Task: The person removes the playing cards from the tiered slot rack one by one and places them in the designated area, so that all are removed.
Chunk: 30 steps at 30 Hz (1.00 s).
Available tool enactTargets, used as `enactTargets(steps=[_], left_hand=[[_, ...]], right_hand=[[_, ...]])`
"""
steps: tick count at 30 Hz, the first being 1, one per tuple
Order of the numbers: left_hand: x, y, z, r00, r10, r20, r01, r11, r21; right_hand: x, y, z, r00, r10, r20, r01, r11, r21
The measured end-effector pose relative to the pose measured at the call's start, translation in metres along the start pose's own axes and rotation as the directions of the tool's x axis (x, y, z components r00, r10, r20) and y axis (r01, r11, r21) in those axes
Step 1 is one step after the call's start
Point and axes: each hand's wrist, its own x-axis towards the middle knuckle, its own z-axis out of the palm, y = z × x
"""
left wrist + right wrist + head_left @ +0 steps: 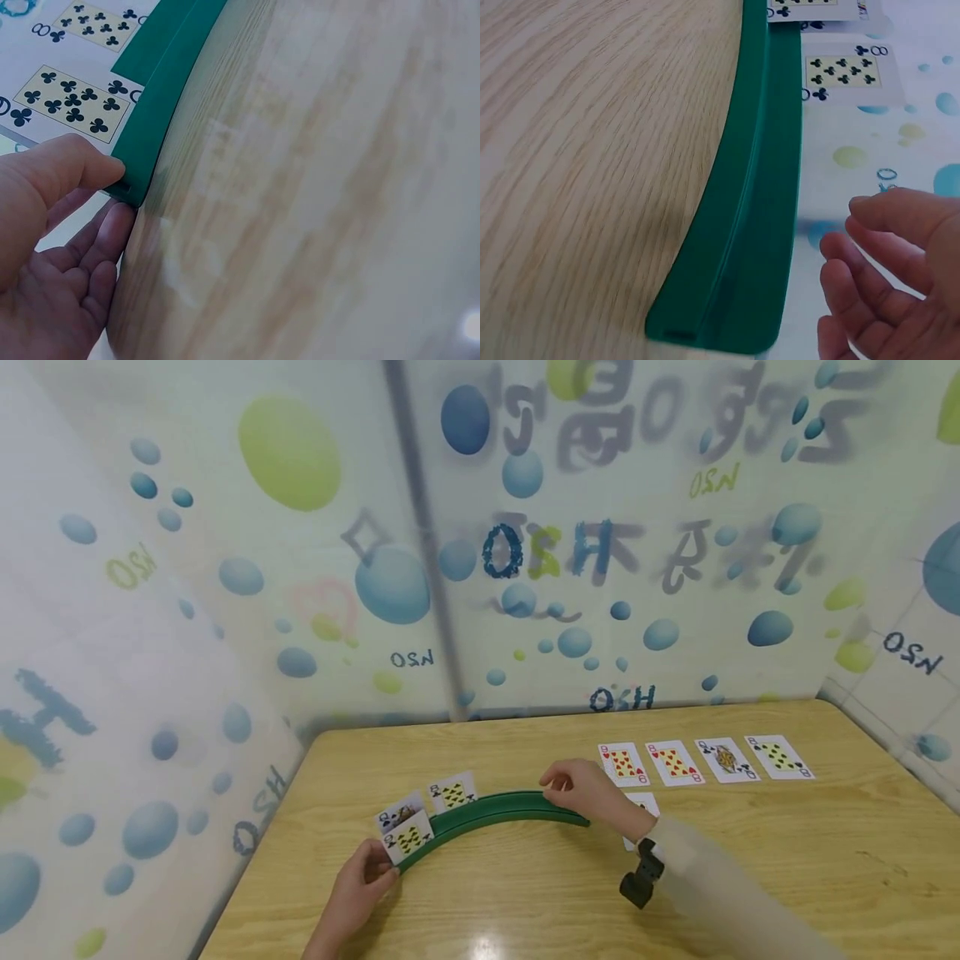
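Note:
A curved green card holder [495, 811] stands on the table with several playing cards upright at its left part. My left hand [358, 885] pinches its left end, thumb on one side and fingers at the edge, as the left wrist view shows. Nearest this hand is a nine of clubs [71, 103]; behind it are a queen [397, 810] and an eight of clubs [452, 792]. My right hand [588, 789] hovers behind the holder's right end, fingers loosely bent and holding nothing. In the right wrist view a gap separates the fingers from the holder.
On the right of the wooden table [750, 860] lie a nine of hearts [623, 765], an eight of hearts [675, 763], a queen [727, 760] and a black eight [779, 757]. Another card [643, 802] is partly hidden by the right wrist. Patterned walls [570, 668] border the table.

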Motion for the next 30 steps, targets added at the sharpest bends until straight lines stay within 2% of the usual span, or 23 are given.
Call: enactTargets(steps=[5, 13, 23, 30], left_hand=[[0.000, 0.001, 0.000, 1.000, -0.007, 0.002, 0.007, 1.000, -0.002], [0.000, 0.002, 0.000, 1.000, -0.015, 0.002, 0.015, 1.000, 0.004], [0.000, 0.002, 0.000, 1.000, -0.021, -0.001, 0.021, 1.000, 0.015], [0.000, 0.001, 0.000, 1.000, -0.019, 0.003, 0.019, 1.000, -0.001]], right_hand=[[0.016, -0.007, 0.016, 0.997, -0.060, 0.054, 0.059, 0.998, 0.025], [0.038, -0.019, 0.037, 0.992, -0.105, 0.077, 0.101, 0.994, 0.046], [0.053, -0.024, 0.059, 0.993, -0.091, 0.075, 0.086, 0.994, 0.065], [0.055, -0.024, 0.072, 0.996, -0.079, 0.051, 0.075, 0.994, 0.073]])
